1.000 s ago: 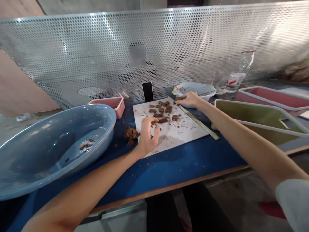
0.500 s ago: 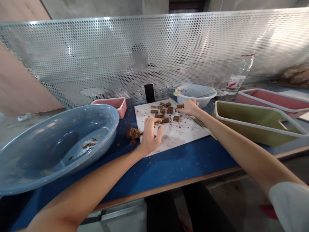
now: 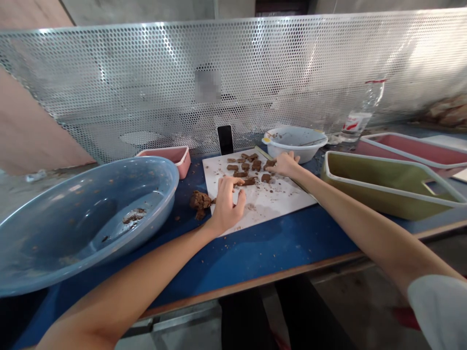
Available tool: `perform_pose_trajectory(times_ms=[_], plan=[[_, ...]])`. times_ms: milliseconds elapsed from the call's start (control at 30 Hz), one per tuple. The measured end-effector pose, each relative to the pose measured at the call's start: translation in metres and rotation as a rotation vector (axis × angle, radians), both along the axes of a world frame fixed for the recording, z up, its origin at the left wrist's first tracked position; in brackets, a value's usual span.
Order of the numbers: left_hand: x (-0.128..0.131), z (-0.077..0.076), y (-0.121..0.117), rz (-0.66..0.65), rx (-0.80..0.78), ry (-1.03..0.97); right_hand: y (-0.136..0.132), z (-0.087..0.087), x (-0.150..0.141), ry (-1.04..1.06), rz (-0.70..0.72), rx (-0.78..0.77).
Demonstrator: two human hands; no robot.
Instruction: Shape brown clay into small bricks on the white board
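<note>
Several brown clay pieces (image 3: 256, 165), cut into short blocks, lie with crumbs on a white board (image 3: 260, 211). My left hand (image 3: 228, 203) is over the board's left side, thumb apart from the curved fingers. Its fingertips are at the left end of a longer clay roll (image 3: 249, 181); whether they touch it I cannot tell. At the board's far right, my right hand (image 3: 287, 164) has its fingertips closed on a clay block (image 3: 270, 164), partly covered by them. A rough clay lump (image 3: 200, 200) sits left of the board.
A large blue basin (image 3: 164, 182) stands left, with a pink container (image 3: 185, 163) behind it. A white bowl (image 3: 292, 146), a green bin (image 3: 365, 192), a pink bin (image 3: 412, 148) and a bottle (image 3: 355, 124) are right. A phone (image 3: 225, 140) leans on the perforated metal screen (image 3: 146, 92).
My right hand has shifted very slightly, still at the same clay block. My left hand and the clay pieces look unmoved; the camera view has tilted a little.
</note>
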State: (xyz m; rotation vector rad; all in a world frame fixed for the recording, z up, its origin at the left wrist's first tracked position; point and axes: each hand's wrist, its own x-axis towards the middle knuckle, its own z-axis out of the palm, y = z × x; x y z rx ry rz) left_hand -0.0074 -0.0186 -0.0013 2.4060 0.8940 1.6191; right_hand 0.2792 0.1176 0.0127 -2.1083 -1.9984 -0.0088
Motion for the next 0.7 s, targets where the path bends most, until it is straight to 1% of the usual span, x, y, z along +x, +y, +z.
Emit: perform_pose_trajectory(times_ms=[333, 533, 633, 700], plan=[[-0.0006, 0.0001, -0.0007, 0.003, -0.006, 0.010, 0.0009, 0.0010, 0.0020, -0.013, 0.006, -0.013], [-0.0007, -0.0005, -0.0001, 0.002, -0.011, 0.011, 0.0026, -0.0024, 0.0028, -0.020, 0.019, 0.000], [-0.0007, -0.0006, -0.0001, -0.003, -0.005, 0.013, 0.0058, -0.0059, 0.0058, -0.034, 0.043, 0.023], [-0.0006, -0.0008, 0.0000, 0.000, -0.005, 0.014, 0.0092, -0.0088, 0.0080, -0.055, 0.092, 0.048]])
